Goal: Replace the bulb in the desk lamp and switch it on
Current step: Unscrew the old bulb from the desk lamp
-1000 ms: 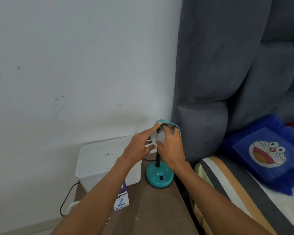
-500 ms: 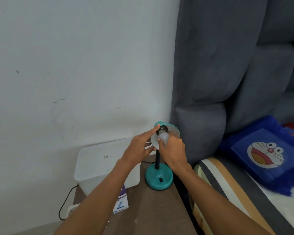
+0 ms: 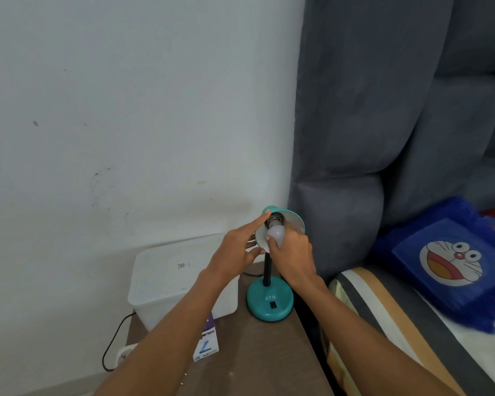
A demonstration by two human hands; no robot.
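- I see the right hand (image 3: 292, 254) grasping the white bulb (image 3: 275, 233) at the lamp (image 3: 270, 301) socket.
- Left hand (image 3: 236, 250) steadies the shade (image 3: 293, 221), fingers loosely spread.

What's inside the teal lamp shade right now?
A white bulb sits at the socket inside the teal lamp shade, in the right hand's grip. Its threaded base is partly covered.

Glossy teal lamp base (image 3: 270, 300), frosted white bulb (image 3: 276, 233), matt wood-grain table (image 3: 255, 355), translucent plastic box (image 3: 172, 270), velvety grey headboard (image 3: 383, 110)
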